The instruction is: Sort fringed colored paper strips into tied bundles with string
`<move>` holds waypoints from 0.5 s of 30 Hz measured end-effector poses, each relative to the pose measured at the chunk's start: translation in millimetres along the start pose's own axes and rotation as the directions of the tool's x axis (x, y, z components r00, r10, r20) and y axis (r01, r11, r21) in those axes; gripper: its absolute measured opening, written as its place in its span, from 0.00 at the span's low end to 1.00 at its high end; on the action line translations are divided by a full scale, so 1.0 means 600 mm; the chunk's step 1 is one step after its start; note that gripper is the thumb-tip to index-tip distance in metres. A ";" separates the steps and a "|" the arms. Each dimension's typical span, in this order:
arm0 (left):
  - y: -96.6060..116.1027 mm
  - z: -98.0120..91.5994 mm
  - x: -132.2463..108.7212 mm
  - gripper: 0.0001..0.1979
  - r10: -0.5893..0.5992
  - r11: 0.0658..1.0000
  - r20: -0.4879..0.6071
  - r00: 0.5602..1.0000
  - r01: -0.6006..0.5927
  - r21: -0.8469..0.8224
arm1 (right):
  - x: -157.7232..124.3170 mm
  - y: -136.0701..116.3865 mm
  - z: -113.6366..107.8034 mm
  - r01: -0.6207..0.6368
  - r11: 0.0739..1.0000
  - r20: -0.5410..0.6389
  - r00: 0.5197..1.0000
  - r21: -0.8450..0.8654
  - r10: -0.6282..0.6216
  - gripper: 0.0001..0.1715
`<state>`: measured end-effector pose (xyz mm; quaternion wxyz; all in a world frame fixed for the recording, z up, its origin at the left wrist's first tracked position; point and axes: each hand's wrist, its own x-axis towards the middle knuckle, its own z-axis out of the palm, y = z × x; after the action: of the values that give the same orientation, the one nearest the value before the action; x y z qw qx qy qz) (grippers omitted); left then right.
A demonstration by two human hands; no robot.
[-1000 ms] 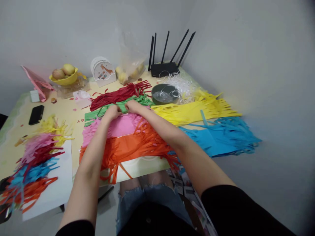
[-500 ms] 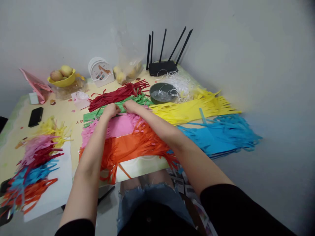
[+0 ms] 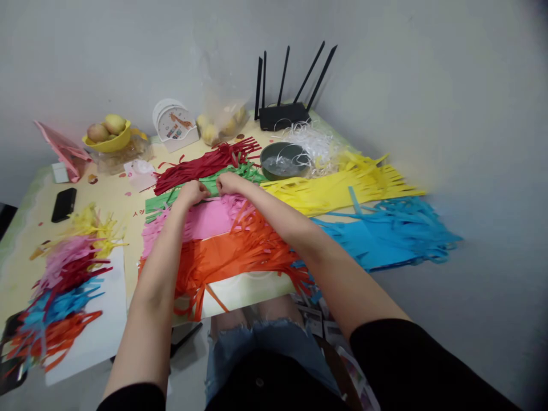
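Green fringed tissue paper (image 3: 210, 184) lies across the table between a dark red fringed bundle (image 3: 201, 170) and a pink fringed sheet (image 3: 209, 219). My left hand (image 3: 195, 193) is curled closed on the near edge of the green paper. Close beside it, my right hand (image 3: 228, 184) also grips that edge, fingers bent in. The fingertips of both hands are partly hidden. Orange fringed paper (image 3: 226, 255) lies nearest my body. To the right are yellow fringed paper (image 3: 312, 194) and blue fringed paper (image 3: 372, 237).
A dark round bowl (image 3: 274, 170) and white shredded strips (image 3: 314, 145) sit behind the yellow paper. At the back stand a black router (image 3: 283, 117) and a yellow fruit bowl (image 3: 109, 144). Mixed fringe tassels (image 3: 64, 285) and a black phone (image 3: 64, 204) lie at left.
My hands stay nearly in place at the green paper, the right one shifting very slightly. The view has moved a little; the papers lie as before.
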<state>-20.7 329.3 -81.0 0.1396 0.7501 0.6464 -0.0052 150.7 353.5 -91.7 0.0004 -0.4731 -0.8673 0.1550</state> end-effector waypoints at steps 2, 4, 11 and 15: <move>0.000 -0.002 -0.001 0.10 -0.002 1.000 0.002 1.000 0.002 -0.001 | 0.002 0.000 -0.001 -0.007 1.000 0.007 1.000 0.005 0.007 0.13; 0.002 -0.003 -0.001 0.11 -0.005 1.000 0.006 1.000 0.005 0.000 | 0.002 -0.002 -0.004 -0.012 1.000 0.015 1.000 0.008 0.012 0.13; 0.009 -0.003 0.000 0.10 -0.017 1.000 -0.008 1.000 0.018 0.018 | -0.001 -0.009 -0.010 -0.019 1.000 0.027 0.999 0.009 0.018 0.14; 0.015 0.001 -0.001 0.10 -0.025 0.999 -0.018 1.000 0.025 0.022 | 0.001 -0.006 -0.008 -0.014 1.000 0.014 1.000 0.025 0.014 0.13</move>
<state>-12.0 327.3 -79.5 0.1256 0.7435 0.6568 -0.0072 148.1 353.6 -86.1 -0.0006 -0.4780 -0.8619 0.1692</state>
